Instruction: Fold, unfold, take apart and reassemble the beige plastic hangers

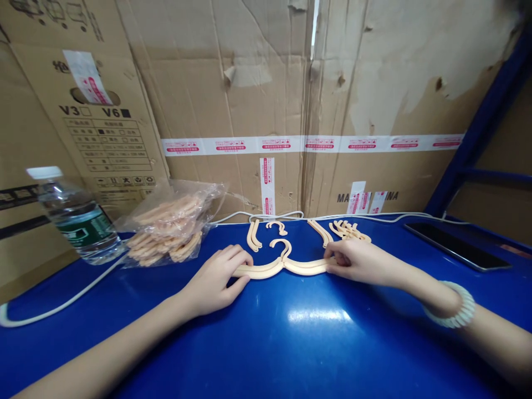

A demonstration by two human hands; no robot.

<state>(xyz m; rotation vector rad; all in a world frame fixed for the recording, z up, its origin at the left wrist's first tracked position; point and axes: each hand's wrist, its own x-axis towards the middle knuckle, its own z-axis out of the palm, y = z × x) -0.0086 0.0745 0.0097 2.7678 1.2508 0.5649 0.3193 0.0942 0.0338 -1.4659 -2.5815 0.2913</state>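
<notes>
A cream-coloured clothes hanger (305, 268) lies on the blue tabletop in front of me, its two curved arms meeting at the middle below an upright-pointing hook. My left hand (220, 280) is closed on the tip of its left arm, thumb nearest me. The tip of the right arm is between the fingers of my right hand (359, 261), and partly hidden by them. Behind the hanger lie loose curved arm pieces (253, 236), another set of arm pieces (321, 233), and loose hooks (276, 226). A small heap of hooks (347, 229) sits just beyond my right hand.
A clear plastic bag of cream pieces (166, 227) and a water bottle (81, 216) stand at left. A black phone (457, 246) lies at right. A white cable (62, 307) crosses the blue table (266, 343). Cardboard (233, 100) walls the back.
</notes>
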